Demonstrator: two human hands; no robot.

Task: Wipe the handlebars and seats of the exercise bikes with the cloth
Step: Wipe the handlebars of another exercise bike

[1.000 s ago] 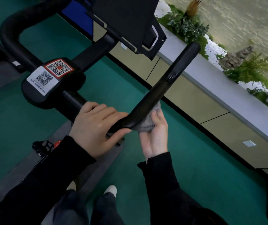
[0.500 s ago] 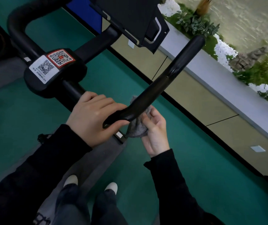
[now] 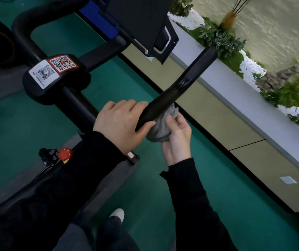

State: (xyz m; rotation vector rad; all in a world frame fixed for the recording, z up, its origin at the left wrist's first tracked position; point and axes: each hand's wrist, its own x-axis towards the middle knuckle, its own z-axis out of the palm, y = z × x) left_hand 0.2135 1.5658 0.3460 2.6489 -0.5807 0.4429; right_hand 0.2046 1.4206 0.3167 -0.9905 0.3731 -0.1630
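Head view: the left hand (image 3: pixel 121 124) wraps the bend of the black handlebar (image 3: pixel 185 87), fingers closed over the top and thumb beneath, apparently to steady the bar against rubbing. The right hand (image 3: pixel 178 142), palm up just beside it, has its fingers curled round a bunched grey cloth (image 3: pixel 160 128) and presses it to the bar's underside, which reaches the surface hidden from above. The central clamp with QR-code stickers (image 3: pixel 54 69) lies well apart; no seat is in view.

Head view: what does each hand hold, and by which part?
The left hand grips the handlebar at its bend; the right hand holds the grey cloth by its lower bunch, pressed under the bar.
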